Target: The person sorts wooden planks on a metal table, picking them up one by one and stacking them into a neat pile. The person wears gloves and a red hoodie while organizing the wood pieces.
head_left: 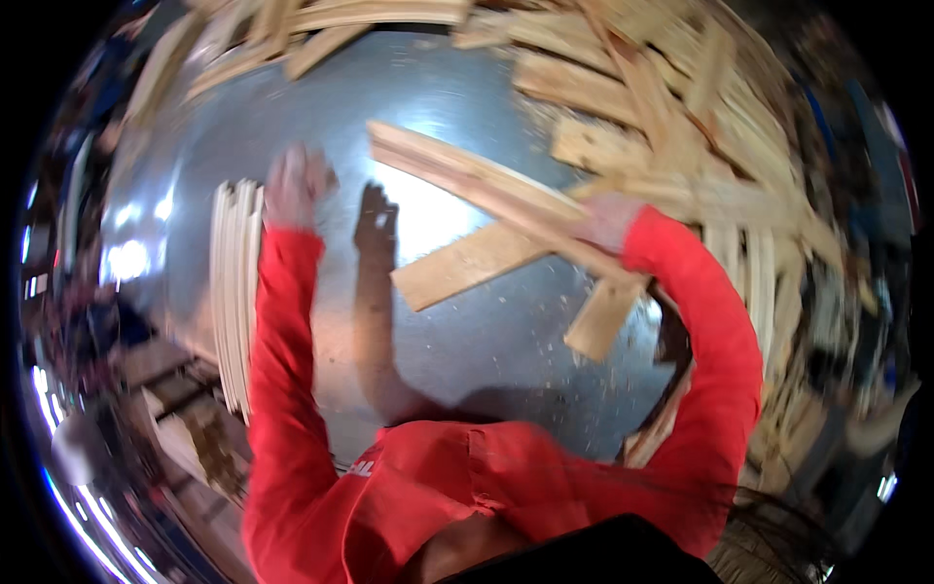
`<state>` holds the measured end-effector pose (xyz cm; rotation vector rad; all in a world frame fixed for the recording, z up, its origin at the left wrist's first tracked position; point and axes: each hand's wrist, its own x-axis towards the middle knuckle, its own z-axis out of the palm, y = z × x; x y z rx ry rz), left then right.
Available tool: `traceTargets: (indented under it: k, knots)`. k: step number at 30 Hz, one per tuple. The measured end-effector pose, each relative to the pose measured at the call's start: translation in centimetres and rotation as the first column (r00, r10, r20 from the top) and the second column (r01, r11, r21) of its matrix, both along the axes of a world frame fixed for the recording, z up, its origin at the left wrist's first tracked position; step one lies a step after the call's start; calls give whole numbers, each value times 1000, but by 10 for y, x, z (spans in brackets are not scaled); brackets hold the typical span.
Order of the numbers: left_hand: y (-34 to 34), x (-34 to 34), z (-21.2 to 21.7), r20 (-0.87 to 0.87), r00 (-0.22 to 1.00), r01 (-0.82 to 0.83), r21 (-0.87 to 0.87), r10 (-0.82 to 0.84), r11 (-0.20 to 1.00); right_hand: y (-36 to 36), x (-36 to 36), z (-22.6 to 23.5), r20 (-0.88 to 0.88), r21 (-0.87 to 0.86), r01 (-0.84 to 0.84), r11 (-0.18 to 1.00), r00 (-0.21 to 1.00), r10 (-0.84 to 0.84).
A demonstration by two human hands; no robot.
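Observation:
My right hand (608, 222) is closed round a long wooden strip (467, 180), which looks grooved along its length and slants up to the left over the metal table (496, 331). Beneath it a flat wooden board (467, 265) crosses at an angle, its left end lying nearer to me. My left hand (295, 187) holds nothing that I can see; its fingers are somewhat blurred, with the thumb apart from them. It hovers beside the top end of a neat row of pale narrow strips (233, 292). A short board piece (603, 316) lies below the right hand.
A jumbled heap of boards (603, 146) covers the far right of the table. More wooden pieces (326, 47) lie along the far edge. Timber (185, 428) is stacked low at the left, beyond the table edge. Sawdust and chips are scattered on the metal.

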<state>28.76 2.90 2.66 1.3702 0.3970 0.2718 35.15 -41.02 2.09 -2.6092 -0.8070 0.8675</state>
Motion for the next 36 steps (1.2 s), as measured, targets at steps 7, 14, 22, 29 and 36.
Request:
traceTargets:
  k: [7, 14, 22, 29, 36]
  knots:
    - [-182, -135, -110, -124, 883, 268, -658, -453, 704, 14, -40, 49, 313, 77, -40, 996, 950, 14]
    - [-210, -113, -65, -513, 804, -70, -584, -300, 809, -98, 44, -26, 454, -534, -157, 831, 775, 438]
    - [-143, -115, -30, -432, 900, -168, -229, 55, 959, -13, 12, 56, -166, -483, -231, 844, 971, 171]
    - [-102, -213, -65, -405, 913, -32, 37, 44, 999, 46, -106, 8, -423, -141, 464, 875, 770, -477]
    - [-149, -203, -45, -577, 816, 186, 198, -39, 962, 117, -168, -42, 316, 31, 385, 922, 872, -374]
